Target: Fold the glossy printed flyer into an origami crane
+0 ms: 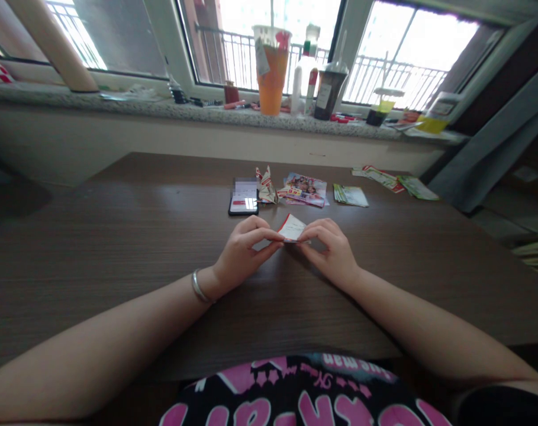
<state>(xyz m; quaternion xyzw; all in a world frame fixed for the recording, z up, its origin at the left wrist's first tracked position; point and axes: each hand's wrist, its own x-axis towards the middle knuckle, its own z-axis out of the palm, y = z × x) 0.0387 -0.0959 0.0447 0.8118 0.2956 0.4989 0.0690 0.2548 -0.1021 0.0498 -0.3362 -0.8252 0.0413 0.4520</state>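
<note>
Between both hands, just above the table, is a small folded piece of paper (pixel 292 227), white with a red edge and rising to a point at the top. My left hand (pixel 251 244) pinches its left lower corner between thumb and fingers. On the other side, my right hand (pixel 328 247) grips the right lower corner in the same way. Behind the paper stands a folded paper figure (pixel 267 186) with pointed tips, in cream and red. A phone (pixel 244 198) with a lit screen lies to its left.
Printed leaflets (pixel 308 189) lie behind my hands, beside a stack of green and white papers (pixel 350 195). More paper strips (pixel 379 177) are at the far right of the brown table (pixel 118 236). Cups, including an orange drink (pixel 271 77), and bottles line the windowsill (pixel 215 115).
</note>
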